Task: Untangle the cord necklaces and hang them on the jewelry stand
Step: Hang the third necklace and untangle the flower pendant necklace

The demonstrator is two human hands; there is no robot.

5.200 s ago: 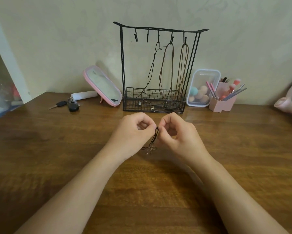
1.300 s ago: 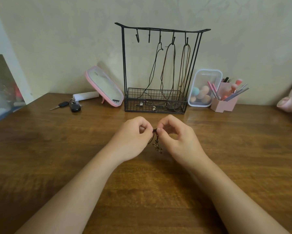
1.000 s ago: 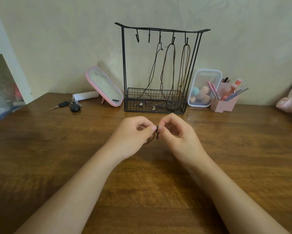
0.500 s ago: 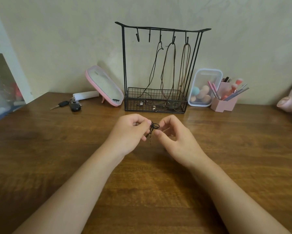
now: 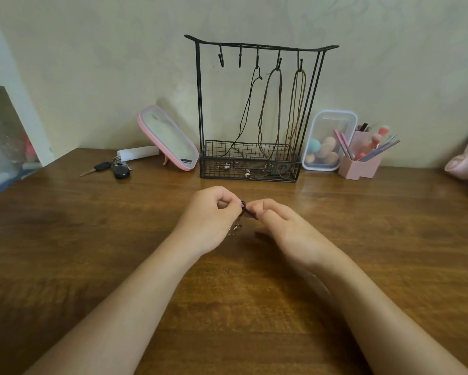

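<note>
**Just above the bench (image 5: 65, 239), in front of the jewelry stand (image 5: 199, 104): a small knot of cord**

Between your fingertips, the cord necklace (image 5: 246, 209) is sitting bunched into a tight, dark tangle, with a small metal pendant (image 5: 235, 228) dangling beneath it. Your left hand (image 5: 208, 217) is pinching one side of the knot and your right hand (image 5: 284, 226) the other, so each grip is clamped on the cord, with the fingertips nearly meeting.

You are probably dealing with something very light, thin and limp. It is going to flop rather than hold a shape, and hard pulling is likely to tighten the knot. Taking hold of a loose loop right beside the knot, not the pendant, is looking like the safer choice.

Beyond your hands, the stand is waiting against the wall. Three hung necklaces (image 5: 270, 109) are trailing into its wire basket, and two hooks (image 5: 221, 59) at the left are hanging bare. A pink mirror (image 5: 170, 139) and keys (image 5: 114, 167) are lying to its left, and a clear box (image 5: 327, 139) to its right.
</note>
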